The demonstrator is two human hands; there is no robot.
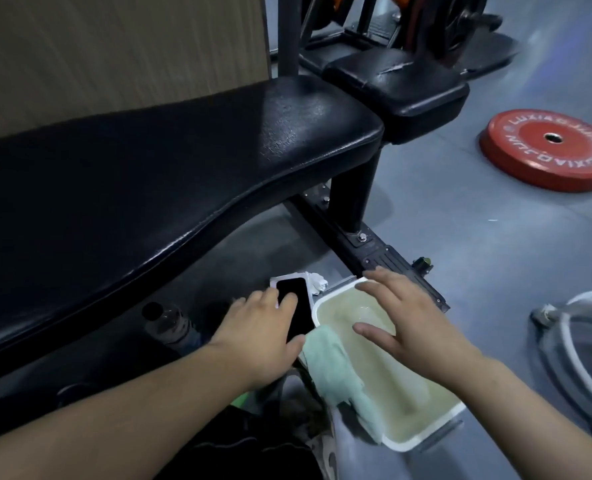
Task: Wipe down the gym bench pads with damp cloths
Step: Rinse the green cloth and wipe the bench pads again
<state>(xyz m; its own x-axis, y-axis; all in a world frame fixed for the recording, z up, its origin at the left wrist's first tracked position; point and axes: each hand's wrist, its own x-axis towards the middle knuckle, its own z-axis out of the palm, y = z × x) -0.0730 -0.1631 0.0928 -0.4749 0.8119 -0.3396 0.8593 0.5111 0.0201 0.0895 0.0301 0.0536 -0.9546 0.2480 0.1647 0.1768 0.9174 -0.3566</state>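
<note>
A long black bench pad (142, 188) stretches from the left edge to the middle, with a smaller black seat pad (395, 88) behind it. On the floor below stands a white basin (422, 441) of cloudy water. A pale green cloth (336, 372) hangs over the basin's near-left rim. My right hand (408, 320) hovers over the water with fingers spread, holding nothing. My left hand (263, 337) grips a black phone (296, 306) just left of the basin.
A red weight plate (551, 150) lies on the grey floor at right. White hose coils (578, 344) sit at the right edge. A plastic bottle (169, 323) lies under the bench. The bench's black steel base (374, 251) runs behind the basin. Crumpled white tissue (317, 282) lies beside the phone.
</note>
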